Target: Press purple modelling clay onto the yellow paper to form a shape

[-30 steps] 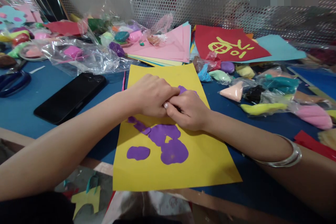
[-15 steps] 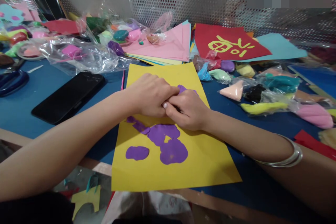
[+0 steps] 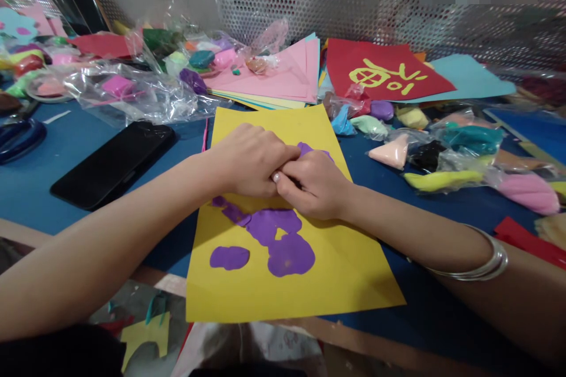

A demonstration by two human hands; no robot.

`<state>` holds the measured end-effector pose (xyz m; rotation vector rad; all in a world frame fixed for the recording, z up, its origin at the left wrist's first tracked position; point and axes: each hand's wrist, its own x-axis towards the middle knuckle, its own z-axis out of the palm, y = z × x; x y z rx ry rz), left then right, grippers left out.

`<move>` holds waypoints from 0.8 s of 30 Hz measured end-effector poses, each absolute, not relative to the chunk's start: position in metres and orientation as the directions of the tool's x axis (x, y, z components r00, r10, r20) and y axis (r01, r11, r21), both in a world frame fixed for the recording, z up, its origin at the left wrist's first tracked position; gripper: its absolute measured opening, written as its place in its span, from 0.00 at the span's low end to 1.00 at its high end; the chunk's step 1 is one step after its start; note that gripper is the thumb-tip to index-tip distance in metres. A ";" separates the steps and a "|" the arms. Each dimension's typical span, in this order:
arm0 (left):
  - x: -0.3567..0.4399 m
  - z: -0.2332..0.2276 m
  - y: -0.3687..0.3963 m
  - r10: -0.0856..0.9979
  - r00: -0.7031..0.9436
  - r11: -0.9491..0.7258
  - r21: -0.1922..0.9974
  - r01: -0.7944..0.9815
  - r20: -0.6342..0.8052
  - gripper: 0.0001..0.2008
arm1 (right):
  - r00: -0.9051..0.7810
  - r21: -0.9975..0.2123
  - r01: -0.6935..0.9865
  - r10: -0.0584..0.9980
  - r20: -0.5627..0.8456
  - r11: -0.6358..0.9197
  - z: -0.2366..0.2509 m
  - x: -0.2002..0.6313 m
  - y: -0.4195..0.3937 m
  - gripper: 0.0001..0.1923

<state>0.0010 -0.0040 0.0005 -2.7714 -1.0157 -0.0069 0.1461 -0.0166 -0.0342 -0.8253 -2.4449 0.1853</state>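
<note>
- While both hands meet on the yellow sheet (image 3: 309, 283), the left hand (image 3: 250, 159) lies curled over the right hand (image 3: 316, 185).
- Right fingers pinch purple clay (image 3: 307, 149).

Bare table (image 3: 30, 188) lies left past the phone (image 3: 112, 164); clay bags (image 3: 446, 156) crowd right, seemingly touching; paper stack (image 3: 283, 73) blocks far.

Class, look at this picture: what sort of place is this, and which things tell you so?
Probably a craft table: stacked coloured paper, bagged modelling clay, and both hands pressing purple clay onto a yellow sheet.
</note>
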 end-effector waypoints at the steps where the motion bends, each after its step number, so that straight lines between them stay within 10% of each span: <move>1: 0.001 0.000 -0.004 0.640 0.765 -0.747 -0.176 0.641 0.068 0.13 | -0.662 -0.292 0.522 0.596 0.454 0.802 -0.034 0.146 -0.017 0.21; 24: 0.000 0.000 -0.004 0.630 0.772 -0.756 -0.164 0.634 0.083 0.12 | -0.672 -0.275 0.535 0.600 0.434 0.799 -0.034 0.146 -0.016 0.21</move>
